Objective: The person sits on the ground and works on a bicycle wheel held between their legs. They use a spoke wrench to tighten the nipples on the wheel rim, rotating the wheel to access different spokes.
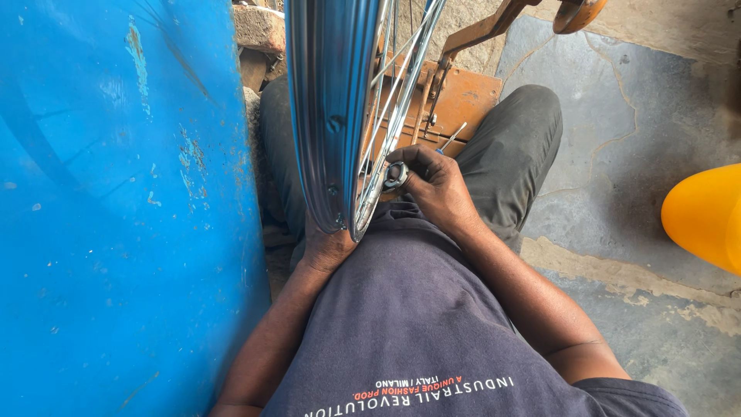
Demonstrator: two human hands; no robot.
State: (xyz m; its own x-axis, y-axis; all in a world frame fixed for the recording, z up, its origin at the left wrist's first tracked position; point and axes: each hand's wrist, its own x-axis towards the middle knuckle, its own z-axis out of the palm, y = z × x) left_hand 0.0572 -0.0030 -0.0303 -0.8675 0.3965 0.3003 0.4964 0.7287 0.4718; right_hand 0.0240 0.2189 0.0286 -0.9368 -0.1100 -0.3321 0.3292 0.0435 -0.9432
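Close by, I'm seeing the left hand [328, 247] cupping the bicycle wheel rim [332, 116] from below, fingers hidden | right hand [432, 185] pinching a small round spoke tool [396, 175] | rim standing upright between the knees, looking stiff, light, slippery; spokes [401, 85] seeming bendable | orange stand [463, 96] sitting beyond.

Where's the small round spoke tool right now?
Head view, centre: the round spoke tool sits in the right hand, against the wheel rim.

Single head view, looking steeply down the wearer's torso at close range. Wheel rim [332, 116] fills upper centre, blue drum [116, 216] the left, stone floor [617, 116] the right.
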